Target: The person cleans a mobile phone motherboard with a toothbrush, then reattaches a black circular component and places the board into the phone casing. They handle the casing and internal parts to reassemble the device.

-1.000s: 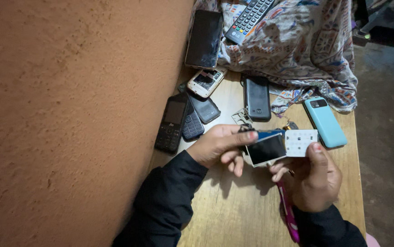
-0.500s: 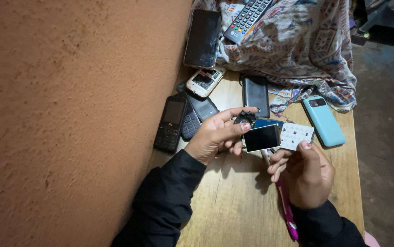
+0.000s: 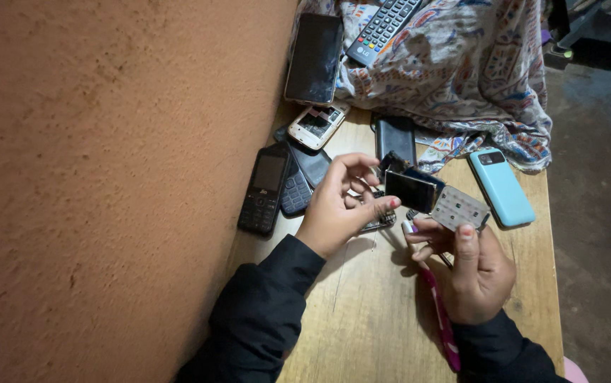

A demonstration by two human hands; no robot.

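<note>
Both my hands hold a small dismantled phone (image 3: 413, 189) above the wooden table (image 3: 362, 319). Its dark screen faces up, and a pale keypad board (image 3: 459, 208) sticks out on its right. My right hand (image 3: 474, 269) grips the keypad end, thumb on the board. My left hand (image 3: 339, 204) pinches the screen's left edge with its thumb, its fingers curled over a small dark part (image 3: 393, 160). A pink-handled tool (image 3: 442, 323) lies under my right hand and wrist.
Several phones lie at the table's far left: black keypad phones (image 3: 263, 188), a white opened one (image 3: 316, 124) and a black one (image 3: 395, 138). A black smartphone (image 3: 314, 60) leans on the orange-brown wall (image 3: 107, 177). A light blue phone (image 3: 502, 186), patterned cloth (image 3: 469, 71) and remote control (image 3: 383, 28) lie farther back.
Both hands have carried the opened phone a little farther from me. My left fingers have shifted from gripping its end to curling above its top edge.
</note>
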